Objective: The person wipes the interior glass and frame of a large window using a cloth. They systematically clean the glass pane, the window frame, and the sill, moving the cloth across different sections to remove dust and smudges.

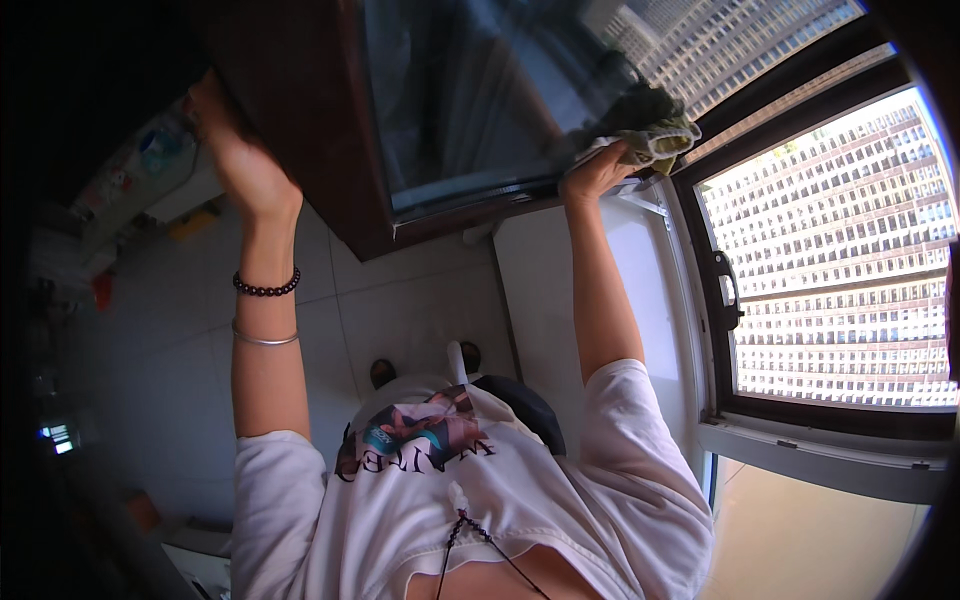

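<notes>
A dark-framed glass window sash (367,150) stands swung inward before me, its pane reflecting an arm and the cloth. My left hand (240,161) is at the outer edge of the dark frame, on its far side from the glass; its fingertips are in shadow, so its exact grip is hidden. My right hand (600,171) holds a bunched green cloth (660,139) with a pale edge at the lower right part of the pane. The cloth is partly blurred.
A second window with a dark frame and black handle (727,291) is at the right, beside a pale sill (825,457). A white panel (540,285) stands below the sash. Shelving with a blue object (159,148) lies left. Tiled floor (337,322) shows beneath.
</notes>
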Motion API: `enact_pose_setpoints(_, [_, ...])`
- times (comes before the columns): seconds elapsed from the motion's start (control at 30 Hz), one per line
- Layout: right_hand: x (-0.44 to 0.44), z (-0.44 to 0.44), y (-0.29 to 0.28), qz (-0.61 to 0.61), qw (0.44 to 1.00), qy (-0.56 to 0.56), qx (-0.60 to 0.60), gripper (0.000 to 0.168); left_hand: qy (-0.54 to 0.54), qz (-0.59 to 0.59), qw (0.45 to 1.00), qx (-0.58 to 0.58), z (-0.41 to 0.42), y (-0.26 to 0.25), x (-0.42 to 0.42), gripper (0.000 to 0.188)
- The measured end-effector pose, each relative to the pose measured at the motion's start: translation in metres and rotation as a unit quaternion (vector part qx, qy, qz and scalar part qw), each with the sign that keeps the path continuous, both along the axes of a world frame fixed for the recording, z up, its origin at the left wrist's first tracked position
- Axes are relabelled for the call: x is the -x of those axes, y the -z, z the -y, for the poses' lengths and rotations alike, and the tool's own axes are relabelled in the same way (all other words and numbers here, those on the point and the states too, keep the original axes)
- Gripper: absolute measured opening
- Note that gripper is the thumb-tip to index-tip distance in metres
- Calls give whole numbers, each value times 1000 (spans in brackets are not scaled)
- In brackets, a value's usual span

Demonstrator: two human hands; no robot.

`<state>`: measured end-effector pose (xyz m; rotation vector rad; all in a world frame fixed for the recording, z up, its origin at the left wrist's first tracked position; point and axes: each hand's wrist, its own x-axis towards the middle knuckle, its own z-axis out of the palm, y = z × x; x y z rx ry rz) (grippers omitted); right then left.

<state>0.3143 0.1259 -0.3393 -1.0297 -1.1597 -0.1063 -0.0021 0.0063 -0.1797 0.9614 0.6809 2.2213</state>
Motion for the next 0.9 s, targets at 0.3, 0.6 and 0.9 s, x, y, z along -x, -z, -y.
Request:
enact_pose_setpoints(0.3, [130,58,-13,-189,979,-73,17,86,32,-66,997,5,6,1,6,52])
enact_pose_setpoints(0.6, [121,55,-185,242,938,-35,-247,64,34,-99,994,-15,20,15,21,52])
enact_pose_setpoints(0.9, [-37,-14,-184,-38,990,-79,-110,56,33,-80,996,8,32,11,-3,51])
